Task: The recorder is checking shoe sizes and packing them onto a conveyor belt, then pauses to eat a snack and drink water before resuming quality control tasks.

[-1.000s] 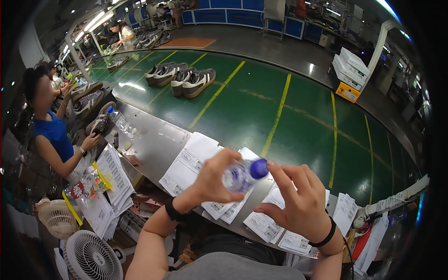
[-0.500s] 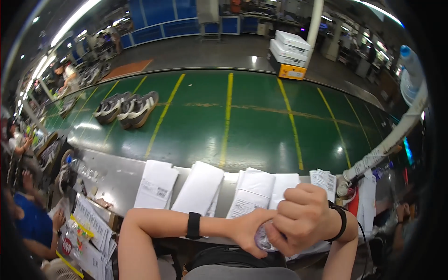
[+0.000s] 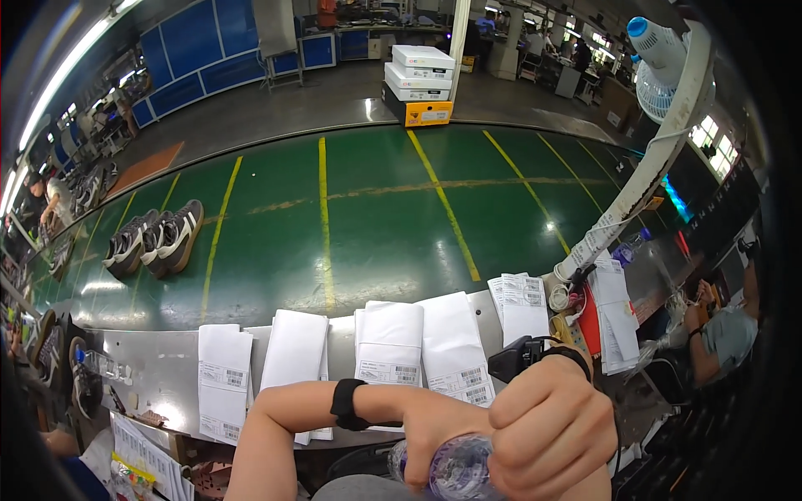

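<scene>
A factory floor where shoes are handled: a long green work line (image 3: 380,255) with yellow stripes crosses the view, carrying dark sneakers (image 3: 177,235) with pale stripes. Stacked shoe boxes (image 3: 419,77) stand at its far edge, and folded papers (image 3: 389,334) printed with barcodes lie along a metal bench (image 3: 171,355). Workers sit at both sides, with strip lighting (image 3: 55,83) and blue panels (image 3: 190,43) beyond.

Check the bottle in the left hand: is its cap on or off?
Cannot tell: the closed right hand hides the right end of the bottle, and no cap shows on the visible part.
</scene>
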Demonstrator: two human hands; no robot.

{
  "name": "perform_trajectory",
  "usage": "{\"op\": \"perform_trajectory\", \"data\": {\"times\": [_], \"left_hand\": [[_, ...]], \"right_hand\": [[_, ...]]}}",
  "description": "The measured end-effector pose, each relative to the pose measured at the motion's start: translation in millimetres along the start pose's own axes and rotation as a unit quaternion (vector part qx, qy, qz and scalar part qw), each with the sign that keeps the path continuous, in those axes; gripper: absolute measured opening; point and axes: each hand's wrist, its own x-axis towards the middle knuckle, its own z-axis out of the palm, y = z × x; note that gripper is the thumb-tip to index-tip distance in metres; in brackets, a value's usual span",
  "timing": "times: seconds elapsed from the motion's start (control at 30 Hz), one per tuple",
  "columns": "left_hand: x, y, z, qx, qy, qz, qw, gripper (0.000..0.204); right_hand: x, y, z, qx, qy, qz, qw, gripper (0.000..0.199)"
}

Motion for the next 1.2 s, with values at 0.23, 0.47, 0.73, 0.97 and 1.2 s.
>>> {"op": "perform_trajectory", "data": {"times": [0.23,0.47,0.73,0.97,1.2], "left_hand": [[16.1,-11.1,-20.5,-0.228,-0.180,-0.129,0.948,0.081],[60.6,34.1,11.7,-0.030,-0.028,0.000,0.999,0.047],[80.9,75.8,8.0,0.346,0.062,0.102,0.931,0.031],[94.6,97.6,-19.7,0.544,0.057,0.262,0.795,0.032],[77.9,141.9,-6.3,0.680,0.116,0.202,0.696,0.028]], "right_hand": [[12.3,-1.7,-3.9,-0.002,0.099,-0.017,0.995,0.015],[19.9,-42.6,-9.9,0.031,0.298,0.006,0.954,0.010],[-25.0,-70.3,-12.8,0.137,0.431,0.075,0.889,0.028],[-51.2,-89.1,22.9,0.112,0.527,0.100,0.836,0.038],[-80.5,-88.8,45.5,0.189,0.507,0.089,0.836,0.041]]}}
